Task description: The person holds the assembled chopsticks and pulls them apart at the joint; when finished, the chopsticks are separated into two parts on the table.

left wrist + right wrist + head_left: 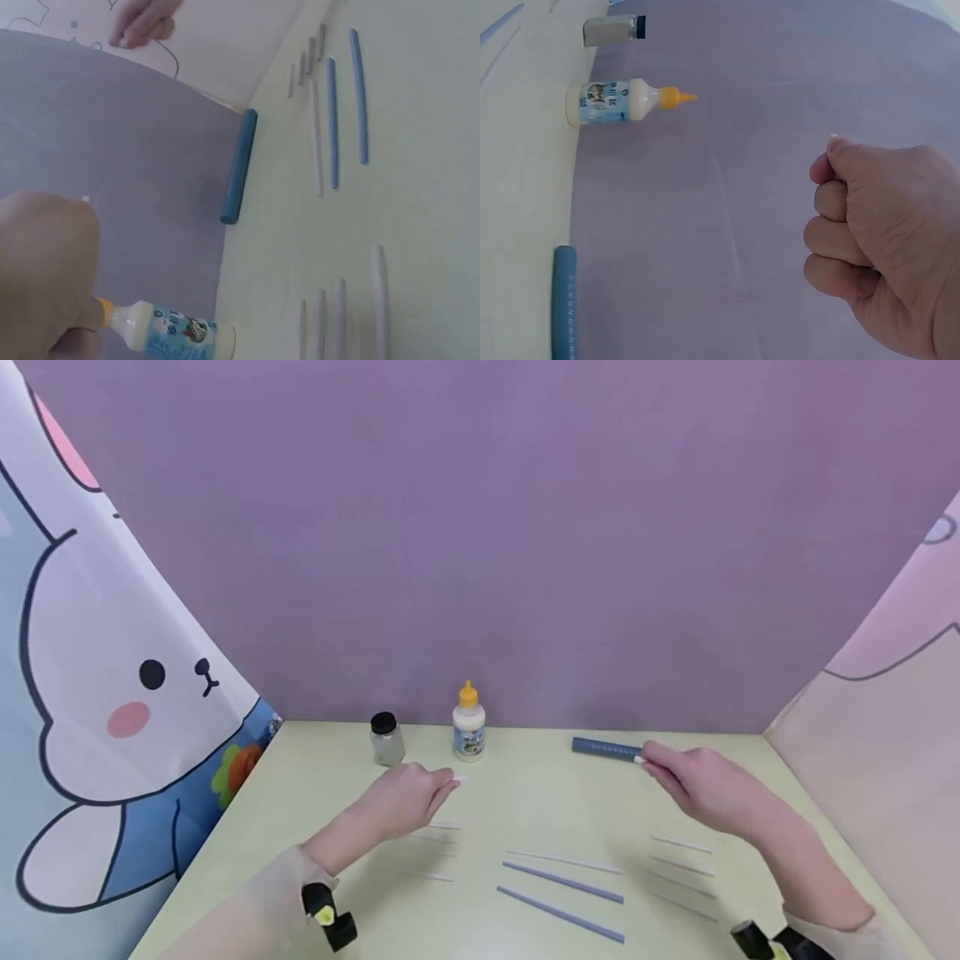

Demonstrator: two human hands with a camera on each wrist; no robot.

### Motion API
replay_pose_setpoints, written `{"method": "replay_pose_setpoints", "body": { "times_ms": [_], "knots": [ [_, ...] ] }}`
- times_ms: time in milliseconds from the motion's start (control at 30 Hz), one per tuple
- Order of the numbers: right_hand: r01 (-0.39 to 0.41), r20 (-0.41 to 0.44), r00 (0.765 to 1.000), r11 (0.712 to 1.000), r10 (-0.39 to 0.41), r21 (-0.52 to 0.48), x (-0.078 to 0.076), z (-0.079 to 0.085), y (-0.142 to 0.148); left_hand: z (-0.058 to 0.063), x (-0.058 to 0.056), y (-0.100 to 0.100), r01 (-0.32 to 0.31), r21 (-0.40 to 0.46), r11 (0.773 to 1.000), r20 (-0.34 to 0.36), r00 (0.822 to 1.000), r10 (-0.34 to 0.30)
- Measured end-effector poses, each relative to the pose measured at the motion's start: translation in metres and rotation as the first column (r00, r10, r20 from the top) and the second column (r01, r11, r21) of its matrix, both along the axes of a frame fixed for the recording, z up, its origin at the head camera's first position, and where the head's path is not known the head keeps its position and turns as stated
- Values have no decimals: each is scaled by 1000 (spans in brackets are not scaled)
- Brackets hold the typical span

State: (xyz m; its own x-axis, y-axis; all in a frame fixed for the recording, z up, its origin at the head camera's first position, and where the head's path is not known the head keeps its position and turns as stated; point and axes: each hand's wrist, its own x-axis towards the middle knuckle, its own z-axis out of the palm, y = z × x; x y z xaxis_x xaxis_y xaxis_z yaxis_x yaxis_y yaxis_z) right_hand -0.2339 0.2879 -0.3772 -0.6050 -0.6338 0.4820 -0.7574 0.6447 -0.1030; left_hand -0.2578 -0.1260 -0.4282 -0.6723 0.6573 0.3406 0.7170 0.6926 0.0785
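Observation:
My left hand (408,797) is raised over the table, left of the middle, its thumb and forefinger pinching a small white piece (460,777). Only a pale tip of it shows past the knuckles in the left wrist view. Over on the right, my right hand (708,785) has its fingers curled and pinches another small white piece (833,136) at the fingertips; most of that piece is hidden. In the head view this hand overlaps the end of a dark blue cylinder (606,748), but the right wrist view shows the two apart.
A glue bottle (469,732) with a yellow nozzle and a black-lidded jar (387,742) stand at the back. Two blue sticks (562,883) and a long white stick (564,861) lie mid-table. Several short white sticks (682,865) lie at right, more at left (381,300). A purple backdrop (525,543) rises behind.

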Motion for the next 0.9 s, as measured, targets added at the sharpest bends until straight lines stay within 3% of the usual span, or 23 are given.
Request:
{"method": "replay_pose_setpoints", "body": {
  "times_ms": [100, 200, 367, 467, 633, 900],
  "knots": [
    [-5, -17, 1000, 1000, 5, 27, 0, 6, 8, -2, 0, -17, 22, 7, 1000, -39, 999, -22],
    [23, 24, 999, 999, -24, 44, 5, 0, 15, -2, 3, -22, 13, -10, 1000, -29, 999, -13],
    [25, 107, 994, 1000, -26, 15, 14, -23, 31, -9, 14, -36, -12, -35, 999, 80, 997, 15],
    [-11, 101, 995, 1000, 13, -13, 19, -38, 40, -16, 23, -42, -1, -30, 1000, 148, 989, 5],
    [-52, 42, 998, 997, 54, -57, 29, -65, 51, -30, 36, -49, 57, -45, 997, 185, 982, -48],
    [-50, 144, 987, 991, 68, -126, 47, -99, 50, -57, 43, -56, 207, 26, 978, 214, 955, -207]
  ]
}}
